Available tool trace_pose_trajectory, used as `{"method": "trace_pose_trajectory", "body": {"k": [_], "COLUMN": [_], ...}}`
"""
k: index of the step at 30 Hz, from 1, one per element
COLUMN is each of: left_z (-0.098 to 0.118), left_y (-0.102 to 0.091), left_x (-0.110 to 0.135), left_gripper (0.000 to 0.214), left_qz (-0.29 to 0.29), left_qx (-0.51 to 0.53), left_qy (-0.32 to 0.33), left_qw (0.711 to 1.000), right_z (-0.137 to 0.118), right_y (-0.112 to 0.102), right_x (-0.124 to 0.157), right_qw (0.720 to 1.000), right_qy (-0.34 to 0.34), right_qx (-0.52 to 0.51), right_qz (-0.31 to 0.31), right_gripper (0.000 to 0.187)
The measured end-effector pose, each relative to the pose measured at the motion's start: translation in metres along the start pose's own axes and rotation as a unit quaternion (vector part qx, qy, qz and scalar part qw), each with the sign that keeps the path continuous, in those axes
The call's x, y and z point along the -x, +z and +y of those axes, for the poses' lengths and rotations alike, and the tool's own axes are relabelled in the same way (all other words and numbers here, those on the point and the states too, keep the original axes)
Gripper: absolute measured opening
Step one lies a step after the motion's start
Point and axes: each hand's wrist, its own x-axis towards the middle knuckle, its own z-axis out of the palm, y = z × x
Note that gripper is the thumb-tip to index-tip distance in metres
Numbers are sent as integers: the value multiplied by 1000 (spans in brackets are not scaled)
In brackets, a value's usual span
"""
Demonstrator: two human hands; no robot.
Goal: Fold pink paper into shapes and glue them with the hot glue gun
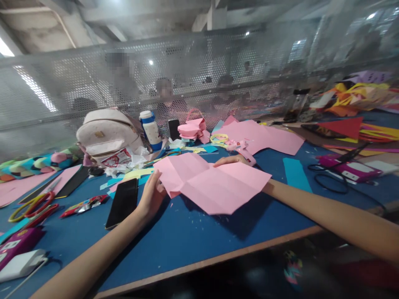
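A creased sheet of pink paper (215,187) is held up just above the blue table, its folds partly opened out. My left hand (153,191) grips its left edge, with the thumb side near the corner and some fingers hidden behind the sheet. At the far edge, my right hand (232,160) pinches the paper; most of that hand is behind it. Close to my left forearm lies a black phone (124,202). Beyond my right hand rest a pink tape dispenser (241,148) and more pink paper (264,137).
Scissors (37,205), a red wrapper (84,205) and a purple power strip (20,245) lie on the left. A white backpack (107,135) and a bottle (151,129) stand by the mesh screen (187,58). Another purple power strip (346,169) with cables is on the right.
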Motion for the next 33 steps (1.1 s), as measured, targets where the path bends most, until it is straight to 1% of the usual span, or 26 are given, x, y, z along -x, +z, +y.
{"method": "trace_pose_trajectory", "body": {"k": [4,8,10,12,14,17,20,22,27,31,33], "left_z": [5,8,7,4,0,-5,-5,-4,-2,-2,-3], "left_y": [8,9,8,6,4,2,2,3,6,5,3], "left_x": [7,14,16,15,13,7,2,2,5,5,4], "left_gripper": [45,38,41,44,42,35,32,34,35,33,36], "left_qz": [-101,-199,-226,-221,-188,-141,-115,-103,-93,-109,-114], "left_qx": [56,110,101,73,44,29,32,28,10,-27,-42], "left_qy": [-74,-163,-205,-227,-225,-194,-157,-142,-112,-85,-73], "left_qw": [991,960,947,946,955,970,980,984,989,990,990], "right_z": [-1,0,0,0,-1,-2,-1,0,1,0,-1], "right_y": [5,5,4,3,2,5,8,9,10,11,11], "right_x": [3,3,2,1,1,1,0,0,1,0,0], "right_qw": [1000,998,995,991,988,982,977,977,976,972,970], "right_qy": [-20,-61,-92,-120,-139,-159,-170,-167,-163,-174,-176], "right_qx": [0,18,30,43,56,97,131,132,141,157,167], "right_qz": [15,26,32,32,25,17,15,16,21,-12,-30], "right_gripper": [25,23,25,29,28,21,18,19,21,19,19]}}
